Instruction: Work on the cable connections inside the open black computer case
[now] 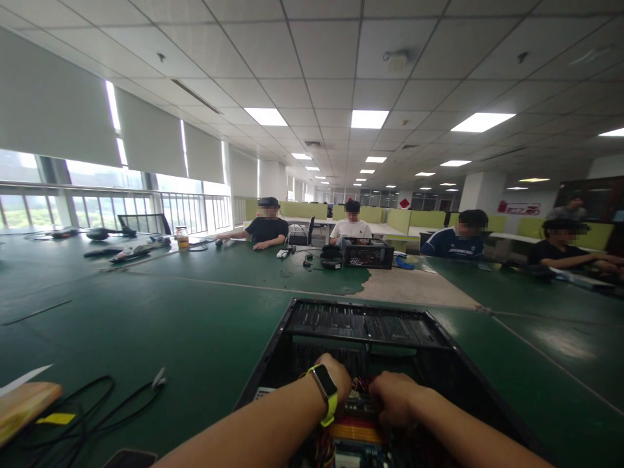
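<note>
An open black computer case (pixel 361 328) lies on the green table (pixel 160 312) right in front of me. Both my hands reach down into it. My left hand (pixel 337 376), with a black-and-yellow watch (pixel 324 390) on the wrist, is curled among red and yellow wires (pixel 359 385) inside the case. My right hand (pixel 392 396) is close beside it, fingers bent down into the same bundle of wires over the circuit board (pixel 358 434). The fingertips of both hands are hidden in the wiring.
Black cables (pixel 97 406) and a wooden object (pixel 24 406) lie at the near left. Several people sit at the far side of the table, with another black case (pixel 368 253), tools and a jar (pixel 182 239) near them. Windows run along the left.
</note>
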Demonstrator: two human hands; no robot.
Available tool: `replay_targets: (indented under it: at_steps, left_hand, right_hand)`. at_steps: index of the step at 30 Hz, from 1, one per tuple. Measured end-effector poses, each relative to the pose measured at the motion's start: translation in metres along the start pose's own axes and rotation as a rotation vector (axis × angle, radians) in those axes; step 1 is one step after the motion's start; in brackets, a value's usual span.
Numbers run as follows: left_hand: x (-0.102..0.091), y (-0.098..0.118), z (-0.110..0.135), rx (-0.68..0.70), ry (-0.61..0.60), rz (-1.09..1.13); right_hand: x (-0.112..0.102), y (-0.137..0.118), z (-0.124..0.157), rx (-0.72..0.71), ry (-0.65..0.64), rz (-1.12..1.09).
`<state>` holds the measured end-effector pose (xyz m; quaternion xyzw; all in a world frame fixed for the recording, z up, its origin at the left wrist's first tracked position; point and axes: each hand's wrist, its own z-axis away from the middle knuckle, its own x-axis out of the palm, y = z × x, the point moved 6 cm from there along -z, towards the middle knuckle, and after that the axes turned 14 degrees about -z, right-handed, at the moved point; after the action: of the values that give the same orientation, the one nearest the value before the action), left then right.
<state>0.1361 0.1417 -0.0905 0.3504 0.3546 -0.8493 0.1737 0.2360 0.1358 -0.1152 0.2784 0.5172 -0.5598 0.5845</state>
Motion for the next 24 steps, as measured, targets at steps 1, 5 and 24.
replay_targets:
  at_steps: [1, 5, 24]
  left_hand:
    - [0.000, 0.000, 0.000, 0.004, -0.002, -0.001]
    - [0.003, 0.001, -0.004, -0.006, 0.018, -0.007]
    - [0.009, 0.000, -0.015, -0.046, 0.065, 0.008]
  right_hand:
    - [0.001, 0.000, 0.000, 0.001, -0.004, 0.003]
    - [0.001, 0.001, -0.001, -0.010, -0.001, 0.008]
    - [0.000, -0.003, 0.000, -0.023, 0.014, 0.031]
